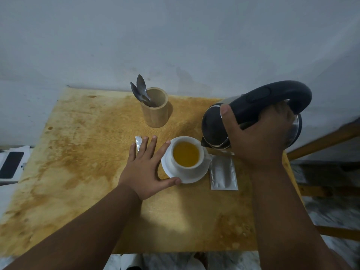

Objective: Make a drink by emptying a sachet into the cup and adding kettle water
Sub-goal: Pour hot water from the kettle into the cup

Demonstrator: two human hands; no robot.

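Observation:
A white cup (201,152) holding yellow-orange liquid stands on a white saucer (191,177) at the middle of the wooden table. My right hand (259,139) grips the black handle of a steel kettle (214,125), tilted with its spout just above the cup's right rim. My left hand (146,168) lies flat on the table, fingers spread, with its thumb and forefinger touching the saucer's left edge. A silver sachet (224,173) lies flat to the right of the saucer. A small torn silver strip (138,142) pokes out from under my left fingers.
A wooden holder (154,112) with two metal spoons (141,90) stands behind the cup near the wall. The stained table (78,162) ends close to the kettle on the right, where a wooden frame (321,141) sits. A dark phone (11,164) lies off the left edge.

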